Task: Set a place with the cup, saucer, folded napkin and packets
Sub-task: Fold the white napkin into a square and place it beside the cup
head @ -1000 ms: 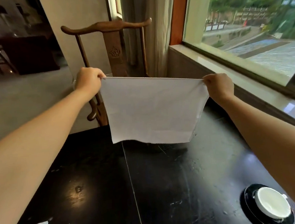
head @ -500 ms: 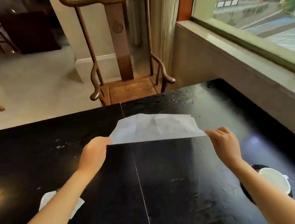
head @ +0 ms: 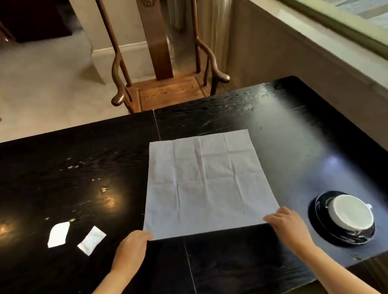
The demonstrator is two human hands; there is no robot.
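Both hands' fingers pinch the near corners of a napkin (head: 206, 185) spread flat mid-table (head: 51, 172), a wooden chair (head: 161, 56) beyond the far edge.

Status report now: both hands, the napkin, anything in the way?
Left hand and right hand each pinch a near corner. Napkin flat on table, unfolded. Cup upside down on saucer, right. Nothing in the way.

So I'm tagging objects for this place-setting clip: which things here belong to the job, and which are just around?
Belongs to the job:
napkin, spread flat, near corners held by left hand and right hand
cup, upside down on saucer
two packets

Just around:
table
wooden chair
window ledge
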